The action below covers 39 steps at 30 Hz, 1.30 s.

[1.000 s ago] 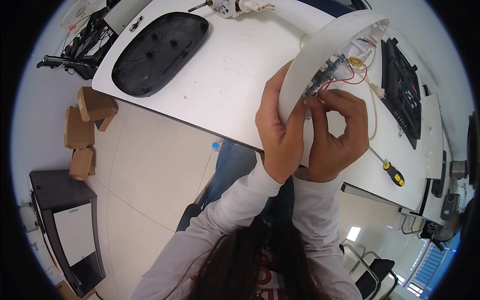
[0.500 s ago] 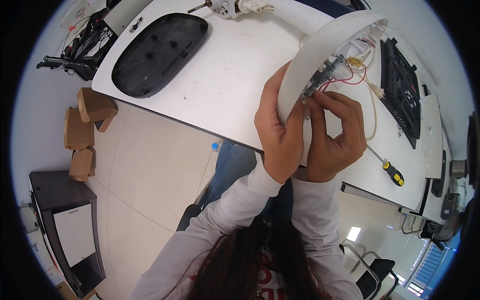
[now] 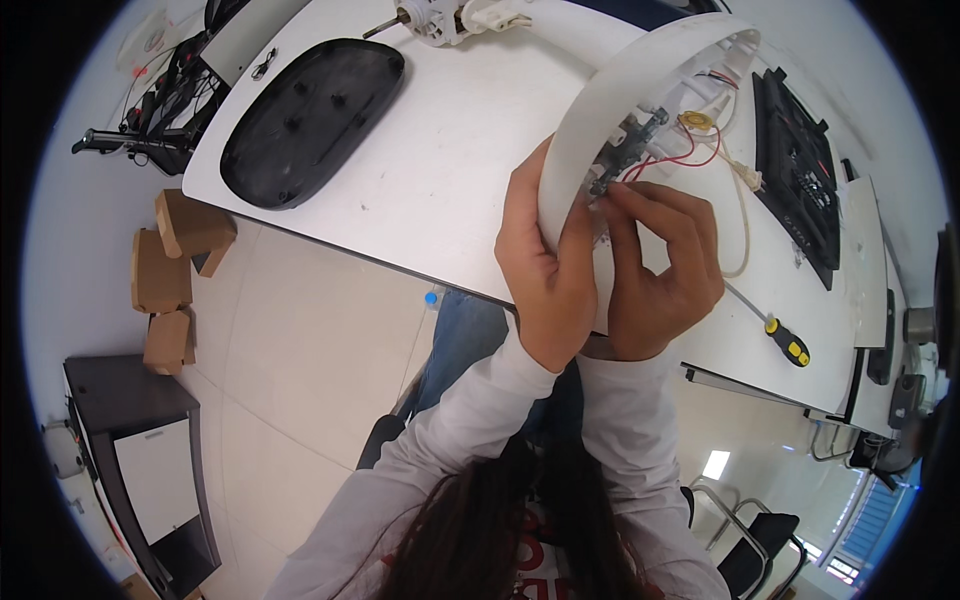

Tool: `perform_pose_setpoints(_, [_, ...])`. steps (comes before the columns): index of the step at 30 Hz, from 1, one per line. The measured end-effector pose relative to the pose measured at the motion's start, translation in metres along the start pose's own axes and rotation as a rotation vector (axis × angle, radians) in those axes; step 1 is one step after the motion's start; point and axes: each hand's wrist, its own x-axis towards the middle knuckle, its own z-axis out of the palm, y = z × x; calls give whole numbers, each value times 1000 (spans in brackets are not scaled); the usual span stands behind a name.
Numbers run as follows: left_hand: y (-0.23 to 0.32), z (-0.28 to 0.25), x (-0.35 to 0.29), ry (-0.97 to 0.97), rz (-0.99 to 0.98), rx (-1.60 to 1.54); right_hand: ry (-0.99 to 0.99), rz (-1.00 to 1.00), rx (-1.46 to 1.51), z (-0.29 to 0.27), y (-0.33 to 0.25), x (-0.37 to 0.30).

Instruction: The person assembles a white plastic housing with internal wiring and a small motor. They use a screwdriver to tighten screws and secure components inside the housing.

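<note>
My left hand (image 3: 545, 265) is closed around the rim of a white fan base (image 3: 590, 120), a curved shell held tilted on its edge above the table. Inside the shell sit a grey switch strip (image 3: 635, 140), red wires (image 3: 680, 161) and a yellow round part (image 3: 697, 120). At the lower end of the strip, my right hand (image 3: 665, 265) pinches with thumb and forefinger. Whatever is between those fingertips is too small to make out. A white motor with a metal shaft (image 3: 430, 20) lies at the far edge, by the white fan column.
An oval black cover (image 3: 312, 120) lies at the left of the white table (image 3: 430, 180). On the right are an open black tool case (image 3: 800, 170), a yellow-and-black screwdriver (image 3: 787, 343) and a pale cord (image 3: 745, 225). Cardboard boxes (image 3: 160, 270) stand on the floor at left.
The fan base and both hands have shifted slightly left in the picture, along with a small shift of the whole view. Both hands keep their hold, with the right fingertips still at the strip.
</note>
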Motion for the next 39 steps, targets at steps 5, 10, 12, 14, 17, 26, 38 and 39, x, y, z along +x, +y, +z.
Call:
perform_pose_setpoints(5, [1, 3, -1, 34, -8, -16, 24, 57, -11, 1, 2, -4])
perform_pose_setpoints(10, [-2, 4, -2, 80, 10, 20, 23, -10, -2, -1, 1, -2])
perform_pose_setpoints(12, [-3, 7, -1, 109, 27, 10, 28, -8, 11, -2, 2, 0])
perform_pose_setpoints(14, [1, 9, -1, 87, 11, -20, 21, -11, 12, -3, 4, 1])
perform_pose_setpoints(17, [0, 10, -2, 90, 7, -39, -2, -15, -8, -5, 4, 2])
perform_pose_setpoints(26, [-2, 6, 2, 92, 58, 13, -75, 198, -542, -127, 32, -7])
perform_pose_setpoints(38, [2, -11, 22, -150, 212, 59, -509, 546, -699, -255, 73, -39])
perform_pose_setpoints(39, [6, -10, 25, -164, 210, 81, -517, 583, -642, -259, 76, -37])
